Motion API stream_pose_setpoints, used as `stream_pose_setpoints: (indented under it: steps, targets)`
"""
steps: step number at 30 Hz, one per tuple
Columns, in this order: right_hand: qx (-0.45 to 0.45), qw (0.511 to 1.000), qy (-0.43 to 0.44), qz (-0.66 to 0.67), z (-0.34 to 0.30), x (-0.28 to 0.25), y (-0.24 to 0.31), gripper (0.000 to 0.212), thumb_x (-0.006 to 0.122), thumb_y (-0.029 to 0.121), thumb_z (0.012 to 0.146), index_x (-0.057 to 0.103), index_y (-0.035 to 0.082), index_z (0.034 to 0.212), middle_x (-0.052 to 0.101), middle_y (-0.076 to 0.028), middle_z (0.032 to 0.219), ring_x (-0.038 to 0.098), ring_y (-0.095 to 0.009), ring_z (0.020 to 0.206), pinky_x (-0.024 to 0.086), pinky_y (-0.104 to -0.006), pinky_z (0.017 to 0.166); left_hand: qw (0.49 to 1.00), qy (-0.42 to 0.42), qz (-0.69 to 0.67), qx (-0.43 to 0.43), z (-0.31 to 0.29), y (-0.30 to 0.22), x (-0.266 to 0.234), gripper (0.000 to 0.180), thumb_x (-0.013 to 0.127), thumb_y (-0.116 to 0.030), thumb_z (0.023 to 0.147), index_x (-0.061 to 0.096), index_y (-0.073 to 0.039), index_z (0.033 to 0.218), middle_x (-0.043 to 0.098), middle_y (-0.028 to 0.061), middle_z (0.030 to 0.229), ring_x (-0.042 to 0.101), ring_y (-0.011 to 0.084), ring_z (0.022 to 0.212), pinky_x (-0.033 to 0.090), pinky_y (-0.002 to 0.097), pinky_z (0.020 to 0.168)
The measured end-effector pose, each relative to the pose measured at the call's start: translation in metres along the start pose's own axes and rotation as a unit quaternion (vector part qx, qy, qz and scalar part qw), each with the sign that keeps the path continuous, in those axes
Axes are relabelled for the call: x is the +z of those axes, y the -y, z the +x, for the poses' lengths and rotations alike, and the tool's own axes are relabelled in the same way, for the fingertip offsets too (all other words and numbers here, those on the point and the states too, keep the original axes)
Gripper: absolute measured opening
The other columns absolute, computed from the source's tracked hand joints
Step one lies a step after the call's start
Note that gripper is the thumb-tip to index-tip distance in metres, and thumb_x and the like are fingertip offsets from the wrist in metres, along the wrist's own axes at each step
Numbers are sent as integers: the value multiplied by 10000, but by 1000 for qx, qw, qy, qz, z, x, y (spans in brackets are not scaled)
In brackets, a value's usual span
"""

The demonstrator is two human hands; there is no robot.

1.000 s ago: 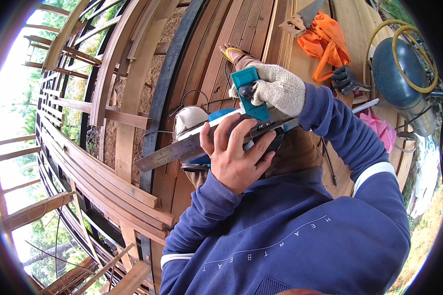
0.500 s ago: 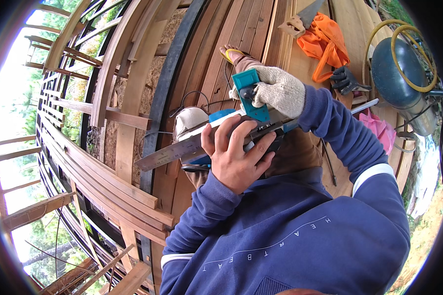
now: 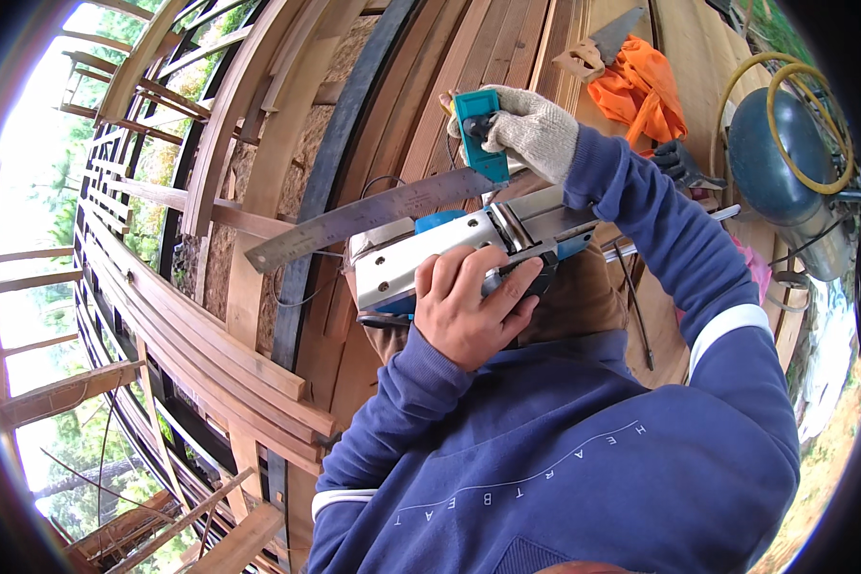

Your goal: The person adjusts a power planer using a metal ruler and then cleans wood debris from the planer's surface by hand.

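Note:
In my gloved right hand (image 3: 533,134) is a square with a teal stock (image 3: 479,136), fingers wrapped round the stock beside its black knob. The square's steel ruler blade (image 3: 368,218) slants down to the left, just beyond the planer. An electric planer (image 3: 430,256) with blue body parts rests upside down on my lap, its silvery sole and blade slot facing up. My bare left hand (image 3: 474,308) grips the planer's near side, fingers bent over the edge of the sole near the slot.
Long wooden boards (image 3: 469,57) lie under and beyond me. To the far right are a handsaw (image 3: 614,40), an orange cloth (image 3: 636,86), a dark glove (image 3: 679,165) and a dark tank (image 3: 780,148) with a yellow hose (image 3: 847,158). Stacked planks (image 3: 210,354) run along the left.
My right hand has moved the square up and away from the planer, so more of the sole shows. My left hand stays on the planer, which appears turned slightly.

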State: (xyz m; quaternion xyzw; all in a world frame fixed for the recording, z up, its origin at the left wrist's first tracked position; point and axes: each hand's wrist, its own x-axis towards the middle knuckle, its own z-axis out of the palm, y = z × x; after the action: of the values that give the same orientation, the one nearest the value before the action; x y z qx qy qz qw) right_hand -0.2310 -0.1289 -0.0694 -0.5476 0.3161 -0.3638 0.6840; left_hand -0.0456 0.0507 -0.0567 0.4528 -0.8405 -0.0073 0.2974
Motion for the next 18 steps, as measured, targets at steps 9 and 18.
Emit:
stream_pose_setpoints:
  steps: [9, 18]
  targets:
    - [47, 999, 22, -3, 16, 5, -28, 504, 418, -13, 1023, 476, 60, 1518, 703, -118, 1215, 691, -176, 1049, 568, -290, 947, 1000, 6, 7, -4, -2, 1, 1, 503, 883, -307, 656, 778, -320, 1148, 584, -46, 1069, 560, 206, 1031, 402, 393, 946]
    - [26, 999, 27, 4, 14, 1, -35, 259, 558, 59, 990, 691, 40, 1211, 718, -38, 1055, 654, -115, 944, 536, -272, 899, 1000, 7, 5, -2, -2, 1, 2, 508, 885, -309, 651, 778, -317, 1148, 594, -53, 1064, 559, 207, 1036, 396, 392, 952]
